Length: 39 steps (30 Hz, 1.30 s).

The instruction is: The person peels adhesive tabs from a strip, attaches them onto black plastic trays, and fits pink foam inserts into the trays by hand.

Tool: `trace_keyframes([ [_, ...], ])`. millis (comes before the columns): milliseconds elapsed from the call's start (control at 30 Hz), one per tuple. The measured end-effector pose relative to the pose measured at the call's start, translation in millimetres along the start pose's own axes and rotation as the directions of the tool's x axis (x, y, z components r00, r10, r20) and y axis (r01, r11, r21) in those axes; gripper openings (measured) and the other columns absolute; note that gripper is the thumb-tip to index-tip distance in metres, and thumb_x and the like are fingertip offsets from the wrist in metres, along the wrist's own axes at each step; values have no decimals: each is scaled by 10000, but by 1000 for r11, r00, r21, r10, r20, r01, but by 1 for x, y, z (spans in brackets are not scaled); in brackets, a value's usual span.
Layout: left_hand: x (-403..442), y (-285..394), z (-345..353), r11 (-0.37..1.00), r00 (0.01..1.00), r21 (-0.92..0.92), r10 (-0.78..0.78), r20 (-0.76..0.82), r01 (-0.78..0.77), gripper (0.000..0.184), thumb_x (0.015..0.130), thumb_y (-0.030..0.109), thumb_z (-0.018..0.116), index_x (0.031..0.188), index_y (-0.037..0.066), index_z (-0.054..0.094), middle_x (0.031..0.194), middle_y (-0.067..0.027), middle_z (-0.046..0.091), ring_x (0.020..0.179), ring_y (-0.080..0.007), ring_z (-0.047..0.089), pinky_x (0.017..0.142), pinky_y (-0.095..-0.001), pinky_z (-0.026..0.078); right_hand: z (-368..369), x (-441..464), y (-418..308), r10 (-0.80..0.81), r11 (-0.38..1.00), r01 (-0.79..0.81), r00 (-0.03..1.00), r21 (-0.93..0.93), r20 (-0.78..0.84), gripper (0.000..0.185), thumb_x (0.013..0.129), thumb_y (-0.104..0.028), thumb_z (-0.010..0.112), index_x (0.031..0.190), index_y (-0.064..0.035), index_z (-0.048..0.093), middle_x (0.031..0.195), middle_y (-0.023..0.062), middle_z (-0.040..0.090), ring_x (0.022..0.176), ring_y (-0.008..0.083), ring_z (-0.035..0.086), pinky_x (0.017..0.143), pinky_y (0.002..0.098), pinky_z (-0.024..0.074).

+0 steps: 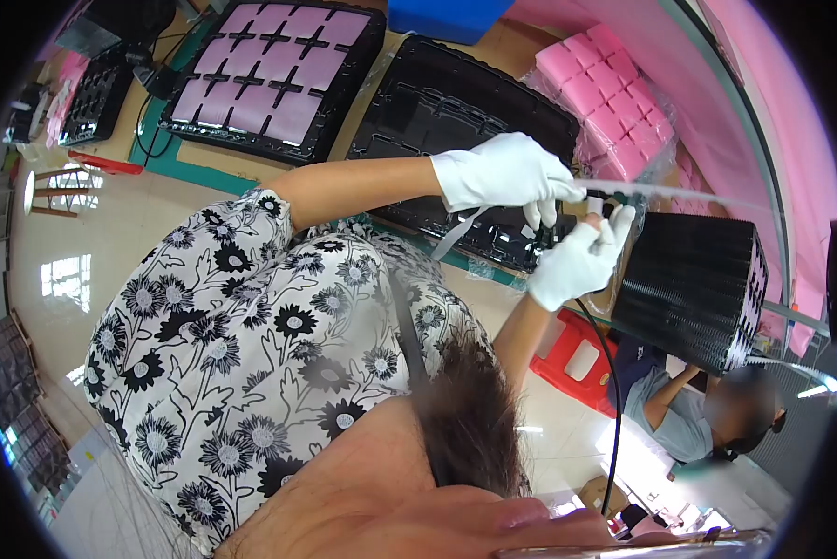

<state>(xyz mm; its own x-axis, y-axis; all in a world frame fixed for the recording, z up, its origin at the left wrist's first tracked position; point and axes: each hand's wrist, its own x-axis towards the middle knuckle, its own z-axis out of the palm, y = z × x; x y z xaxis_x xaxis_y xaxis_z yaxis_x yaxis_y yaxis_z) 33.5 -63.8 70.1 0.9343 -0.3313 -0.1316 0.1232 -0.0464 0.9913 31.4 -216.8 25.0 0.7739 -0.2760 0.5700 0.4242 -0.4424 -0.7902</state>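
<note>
Left hand in white glove (502, 174): fingertips pinched together on a narrow, translucent white, flexible strip (660, 190), which runs rightward from the grip across the view, long axis nearly level, slightly downward. Right hand in white glove (575, 265): nearer to the strip's outgoing length, just below it in view, fingers partly curled near a small white-and-black piece (596, 202); whether it grips either cannot be told. Narrow grey band (458, 235): slanting below the left hand; link to the strip unclear. Glossy black moulded plastic tray (474, 98): under the hands, recesses and ridges showing. Square-cut pink foam blocks (605, 98): beyond that tray, inside clear plastic film. Tall stack of ribbed black plastic trays (688, 284): right of the hands. Second black plastic tray (348, 93): left of the first, holding pale pink pads (262, 58) parted by black crosses. Blue plastic container (446, 17): top edge, contents out of sight
</note>
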Motion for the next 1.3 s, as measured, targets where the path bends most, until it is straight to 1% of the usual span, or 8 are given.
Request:
trace_keyframes([
  [100, -12, 2, 11, 975, 990, -208, -53, 130, 79, 300, 891, 270, 602, 959, -16, 665, 758, -129, 689, 608, -160, 669, 572, -250, 532, 9, 31, 80, 430, 865, -455, 890, 212, 152, 222, 849, -20, 548, 1018, 115, 597, 1264, 200, 544, 1046, 235, 586, 892, 293, 444],
  [367, -19, 10, 30, 972, 962, -161, -129, 242, 171, 273, 892, 251, 605, 1034, 28, 674, 786, -97, 688, 677, -133, 668, 612, -243, 533, 93, 90, 181, 581, 803, -588, 737, -95, 345, 167, 815, -104, 586, 814, 56, 636, 748, 78, 633, 638, 171, 523, 611, 306, 425],
  [633, -14, 4, 29, 975, 957, -142, -132, 259, 173, 241, 903, 256, 579, 1071, 115, 677, 818, -98, 694, 723, -152, 681, 637, -253, 551, 114, 123, 240, 624, 781, -508, 658, -365, 421, 138, 830, -106, 597, 865, 13, 659, 754, 102, 641, 638, 183, 579, 591, 324, 452],
  [667, -14, 3, 29, 977, 962, -156, -102, 252, 144, 244, 902, 262, 580, 1066, 110, 678, 812, -94, 694, 711, -153, 681, 636, -256, 552, 119, 128, 289, 513, 841, -273, 675, -466, 530, 134, 832, -108, 598, 861, 8, 659, 750, 97, 638, 635, 181, 579, 585, 325, 451],
  [900, -12, 6, 26, 980, 969, -147, -100, 224, 135, 263, 901, 292, 583, 1044, 95, 683, 807, -92, 692, 680, -156, 679, 633, -260, 552, 119, 124, 254, 703, 711, -513, 488, -482, 517, 79, 816, -53, 620, 870, 2, 636, 744, 76, 636, 639, 185, 574, 591, 340, 450],
  [1100, -12, 9, 25, 977, 963, -139, -123, 239, 159, 282, 899, 299, 586, 1070, 91, 671, 838, -92, 695, 697, -156, 680, 639, -261, 550, 117, 121, 223, 596, 776, -219, 560, -591, 576, 126, 828, -102, 606, 908, -20, 657, 846, 128, 660, 760, 231, 619, 694, 336, 466],
  [1233, -12, 7, 23, 967, 959, -179, -132, 250, 180, 268, 900, 263, 585, 1090, 90, 662, 865, -85, 696, 706, -159, 681, 645, -258, 549, 124, 119, 231, 436, 635, 308, 614, -709, 658, 232, 835, -202, 578, 950, -17, 658, 943, 183, 663, 932, 361, 624, 782, 406, 490],
  [1300, -13, 2, 24, 962, 965, -222, -102, 243, 158, 255, 898, 219, 584, 1097, 76, 657, 877, -89, 695, 707, -161, 681, 650, -257, 547, 121, 111, 188, 510, 612, 240, 609, -754, 608, 248, 833, -214, 578, 952, -10, 655, 1028, 180, 649, 999, 346, 607, 828, 393, 483],
])
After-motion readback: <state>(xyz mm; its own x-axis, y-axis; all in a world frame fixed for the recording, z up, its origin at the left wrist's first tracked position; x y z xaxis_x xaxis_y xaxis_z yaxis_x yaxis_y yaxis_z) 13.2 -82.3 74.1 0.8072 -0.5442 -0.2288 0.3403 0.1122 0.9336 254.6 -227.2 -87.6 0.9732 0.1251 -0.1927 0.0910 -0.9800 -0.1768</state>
